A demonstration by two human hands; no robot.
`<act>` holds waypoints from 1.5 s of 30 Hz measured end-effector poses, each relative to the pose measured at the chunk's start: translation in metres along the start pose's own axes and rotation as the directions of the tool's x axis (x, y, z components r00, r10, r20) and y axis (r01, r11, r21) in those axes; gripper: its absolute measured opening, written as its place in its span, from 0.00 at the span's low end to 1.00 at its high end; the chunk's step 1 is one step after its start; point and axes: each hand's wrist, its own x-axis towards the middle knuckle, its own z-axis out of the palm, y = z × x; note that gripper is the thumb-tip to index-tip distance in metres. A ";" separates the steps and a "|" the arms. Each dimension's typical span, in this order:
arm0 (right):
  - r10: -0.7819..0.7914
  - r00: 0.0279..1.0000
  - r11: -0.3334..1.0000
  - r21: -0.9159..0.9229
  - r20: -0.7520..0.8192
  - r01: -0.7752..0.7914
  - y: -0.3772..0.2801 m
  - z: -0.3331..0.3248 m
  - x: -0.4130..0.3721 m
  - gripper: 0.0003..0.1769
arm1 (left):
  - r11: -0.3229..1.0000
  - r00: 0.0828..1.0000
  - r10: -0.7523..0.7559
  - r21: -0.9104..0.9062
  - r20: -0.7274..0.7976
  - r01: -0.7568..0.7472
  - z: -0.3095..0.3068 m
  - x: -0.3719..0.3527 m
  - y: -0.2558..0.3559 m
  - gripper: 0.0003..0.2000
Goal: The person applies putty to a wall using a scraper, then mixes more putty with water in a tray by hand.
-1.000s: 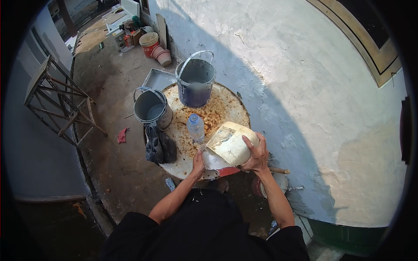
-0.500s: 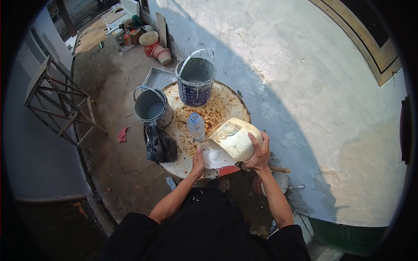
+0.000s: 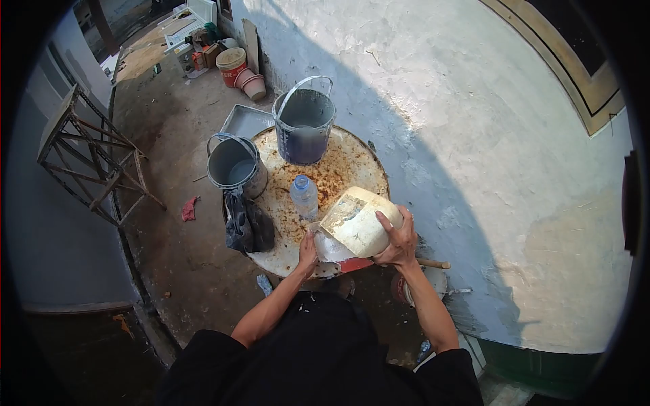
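Note:
My right hand [image 3: 399, 237] is wrapped round the base end of a worn cream plastic tub [image 3: 362, 220]. The tub is tipped on its side, its mouth facing left and down over a white bag with a red patch [image 3: 330, 249]. My left hand [image 3: 309, 252] grips the bag's left edge, fingers partly hidden behind it. White material showed in the bag; the tub now covers much of it. A clear plastic bottle with a blue cap [image 3: 304, 196] stands just beyond my left hand, on a round, rusty tabletop [image 3: 279, 233].
Two paint-smeared buckets [image 3: 304, 145] [image 3: 254, 183] stand at the table's far side, near a grey tray [image 3: 247, 120]. Black plastic [image 3: 248, 227] hangs at the left edge. A metal stand [image 3: 95, 159] is to the left, a wall [image 3: 460, 135] to the right.
My right hand has shifted the tub slightly left and down, so it covers more of the bag and the white material. My left hand stays almost where it was.

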 end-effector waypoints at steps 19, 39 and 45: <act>0.092 0.993 0.995 0.047 -0.070 -0.089 0.004 0.002 -0.008 0.49 | 0.999 0.999 -0.009 -0.033 0.032 0.010 -0.003 0.006 -0.007 0.23; 0.110 0.992 0.991 0.078 -0.062 -0.105 0.001 0.004 -0.014 0.51 | 1.000 0.999 0.012 0.016 0.037 -0.013 -0.005 0.002 -0.001 0.22; 0.112 0.991 0.991 0.076 -0.074 -0.107 -0.001 0.002 -0.013 0.51 | 0.999 1.000 -0.004 0.039 0.021 0.004 -0.004 0.001 -0.003 0.22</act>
